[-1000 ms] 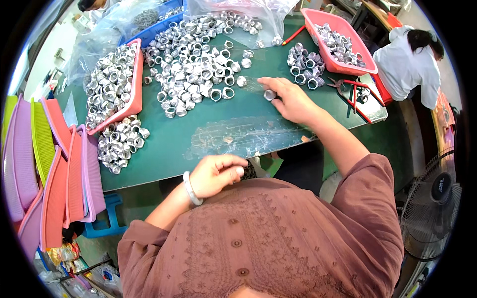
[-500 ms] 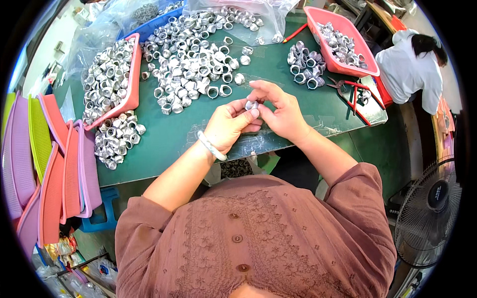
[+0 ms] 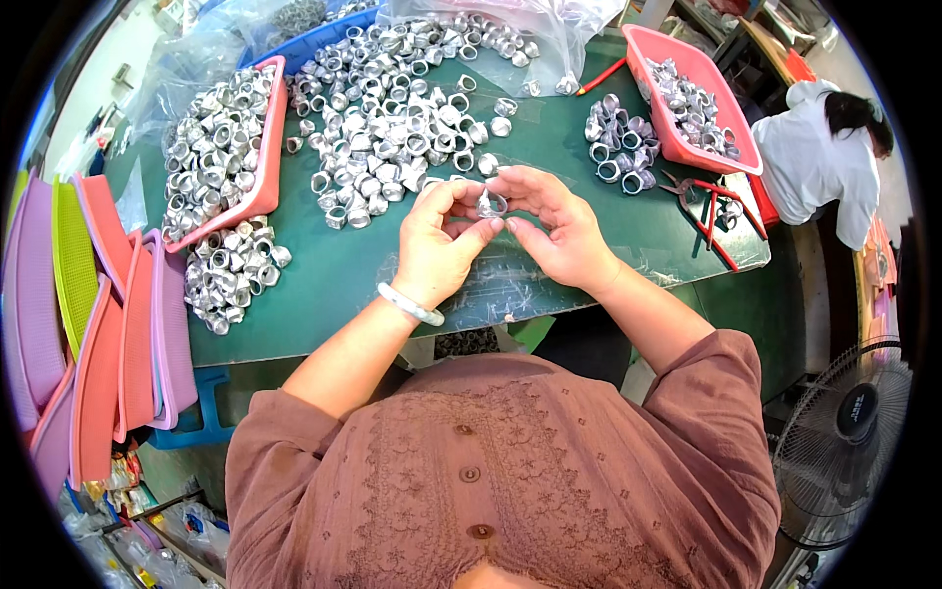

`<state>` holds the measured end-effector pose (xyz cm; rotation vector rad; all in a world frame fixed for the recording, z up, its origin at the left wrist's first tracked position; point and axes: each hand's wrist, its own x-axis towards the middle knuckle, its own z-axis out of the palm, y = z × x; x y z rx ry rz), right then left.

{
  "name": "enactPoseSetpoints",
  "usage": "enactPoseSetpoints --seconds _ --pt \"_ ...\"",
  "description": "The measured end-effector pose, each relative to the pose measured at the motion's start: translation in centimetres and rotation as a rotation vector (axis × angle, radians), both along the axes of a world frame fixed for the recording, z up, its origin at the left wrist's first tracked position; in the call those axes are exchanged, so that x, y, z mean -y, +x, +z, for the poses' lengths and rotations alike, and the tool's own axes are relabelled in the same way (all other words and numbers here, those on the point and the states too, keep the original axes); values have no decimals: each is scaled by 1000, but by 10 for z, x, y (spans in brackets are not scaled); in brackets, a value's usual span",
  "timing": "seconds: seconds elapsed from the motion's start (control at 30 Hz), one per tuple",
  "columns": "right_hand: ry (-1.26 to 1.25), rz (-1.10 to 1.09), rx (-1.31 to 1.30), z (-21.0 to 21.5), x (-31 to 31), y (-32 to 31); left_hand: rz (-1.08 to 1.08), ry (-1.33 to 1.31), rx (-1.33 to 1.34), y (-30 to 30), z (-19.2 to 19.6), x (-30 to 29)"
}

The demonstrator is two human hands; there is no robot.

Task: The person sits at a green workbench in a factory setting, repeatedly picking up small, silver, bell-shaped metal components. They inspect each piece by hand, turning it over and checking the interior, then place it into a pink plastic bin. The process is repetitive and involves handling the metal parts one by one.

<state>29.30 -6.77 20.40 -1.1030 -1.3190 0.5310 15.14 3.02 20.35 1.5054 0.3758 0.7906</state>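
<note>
A silver-coloured metal ring [image 3: 493, 205] is held between my two hands, above the near part of the green table. My left hand [image 3: 439, 245], with a pale bangle at its wrist, pinches the ring from the left with thumb and fingers. From the right, the fingertips and thumb of my right hand [image 3: 567, 236] close round the ring's other side. Just beyond my hands spreads a large heap of similar rings [image 3: 392, 128]. A smaller pile of rings [image 3: 623, 147] lies farther right.
Pink baskets of rings stand left [image 3: 270, 147] and right [image 3: 677, 142]. Red-handled pliers [image 3: 711, 211] lie by the right table edge. Stacked coloured baskets [image 3: 98, 324] sit at the left, a fan [image 3: 854, 422] at the lower right. A person [image 3: 824, 152] in white bends at the far right.
My fingers have shifted on the ring, turning it so its opening shows. Both hands are a little farther apart. The whole view has moved slightly.
</note>
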Motion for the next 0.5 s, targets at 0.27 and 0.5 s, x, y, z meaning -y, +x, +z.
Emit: enactPoseSetpoints --seconds 0.27,0.5 --pt "-248 -205 323 9 -18 26 -21 -113 -53 -1 -7 -7" --pt "-333 -263 618 4 -45 39 -4 -80 -104 1 -4 -5"
